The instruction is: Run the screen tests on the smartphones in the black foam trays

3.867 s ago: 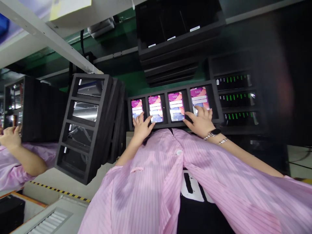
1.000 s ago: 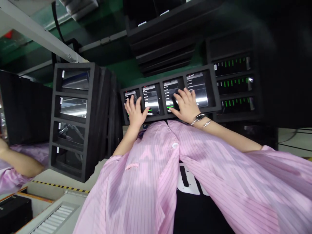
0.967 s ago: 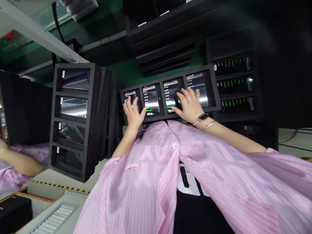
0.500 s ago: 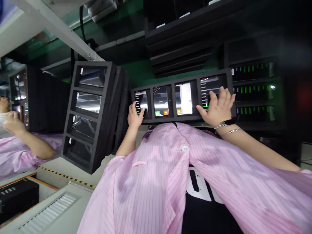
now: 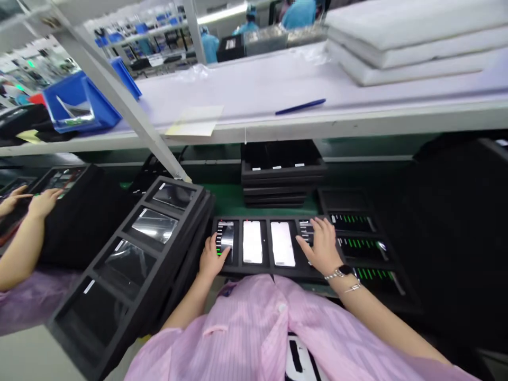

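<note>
Mistaps look like the likeliest trouble: the hands are spread over opposite ends of 1 black tray [image 5: 266, 243], so attention split between them could let a thumb land on the wrong spot. Glare on the leftmost phone [image 5: 226, 235] could also hide its text. The left forearm passes close beside the tilted tray stack [image 5: 161, 254], and a careless elbow might jolt it.

That leftmost phone lies at the fingers and thumb of the left hand [image 5: 214, 257], which is open and holds nothing. The right hand [image 5: 322, 246], also open with fingers fanned, partly covers the rightmost phone [image 5: 305, 230]. Whether either hand touches glass, I cannot tell. Between the hands, clear of both, the 2nd phone [image 5: 253, 242] and 3rd phone [image 5: 283, 244] show white screens in their compartments.
</note>
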`<state>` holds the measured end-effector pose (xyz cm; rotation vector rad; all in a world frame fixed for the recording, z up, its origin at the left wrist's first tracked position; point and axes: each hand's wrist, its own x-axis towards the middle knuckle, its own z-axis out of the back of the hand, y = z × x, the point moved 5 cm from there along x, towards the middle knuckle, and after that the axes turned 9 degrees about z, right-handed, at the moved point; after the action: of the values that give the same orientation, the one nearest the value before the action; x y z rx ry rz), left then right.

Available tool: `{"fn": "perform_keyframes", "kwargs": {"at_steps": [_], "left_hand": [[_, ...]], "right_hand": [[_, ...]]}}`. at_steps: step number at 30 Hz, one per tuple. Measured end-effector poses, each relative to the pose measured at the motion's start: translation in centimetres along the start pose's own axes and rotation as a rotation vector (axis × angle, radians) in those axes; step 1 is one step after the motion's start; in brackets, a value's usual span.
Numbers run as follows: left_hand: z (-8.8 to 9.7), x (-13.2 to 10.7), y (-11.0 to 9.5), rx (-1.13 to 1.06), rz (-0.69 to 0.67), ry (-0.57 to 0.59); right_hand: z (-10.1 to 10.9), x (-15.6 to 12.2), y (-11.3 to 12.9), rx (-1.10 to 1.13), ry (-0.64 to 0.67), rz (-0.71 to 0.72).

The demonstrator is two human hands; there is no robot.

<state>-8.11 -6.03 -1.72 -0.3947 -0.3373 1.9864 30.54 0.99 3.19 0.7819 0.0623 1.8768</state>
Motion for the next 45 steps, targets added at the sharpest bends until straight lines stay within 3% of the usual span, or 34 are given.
{"fn": "perform_keyframes", "kwargs": {"at_steps": [5,8,10,12,15,18,20,23,26,28,31,36,40,45], "left_hand": [[-0.3,0.4,0.6,-0.018,0.012,0.035],[-0.3,0.7,1.0,-0.032,0.007,0.036],[-0.4,1.3,1.4,-0.042,0.012,0.013],[-0.6,1.9,1.7,-0.052,0.027,0.004],[-0.6,2.4,1.7,-0.075,0.022,0.019],[-0.2,2.8,1.6,-0.104,0.036,0.010],[0.2,3.0,1.5,-0.142,0.029,-0.021],[0.9,3.3,0.8,-0.186,-0.067,-0.103],[2.1,3.4,-0.9,-0.185,-0.155,-0.195],[3.0,3.6,-3.1,-0.241,-0.215,-0.149],[4.3,2.9,-8.5,-0.375,-0.396,0.100],[5.3,-1.5,-17.2,-0.231,-0.705,0.417],[4.7,-6.0,-20.2,-0.010,-0.853,0.550],[5.1,-9.9,-21.3,0.174,-1.088,0.630]], "right_hand": [[6.8,16.5,4.2,-0.050,-0.188,0.304],[9.5,27.6,4.4,-0.137,-0.188,0.281],[10.0,33.7,3.5,-0.184,-0.097,0.210],[9.6,37.8,2.0,-0.175,0.073,0.066],[8.9,39.9,0.9,-0.128,0.189,-0.050],[9.0,38.6,1.5,-0.127,0.120,-0.045],[9.7,36.1,2.4,-0.101,-0.005,-0.010],[10.9,29.6,4.1,0.068,-0.239,0.090],[11.0,21.2,5.0,0.365,-0.264,0.085],[10.0,16.0,5.7,0.609,-0.126,0.022],[8.0,10.3,7.6,0.947,0.162,0.009],[5.6,5.6,9.5,1.251,0.442,-0.091],[5.8,2.0,10.0,1.265,0.556,-0.160],[10.1,-0.5,10.0,0.954,0.487,0.081]]}}
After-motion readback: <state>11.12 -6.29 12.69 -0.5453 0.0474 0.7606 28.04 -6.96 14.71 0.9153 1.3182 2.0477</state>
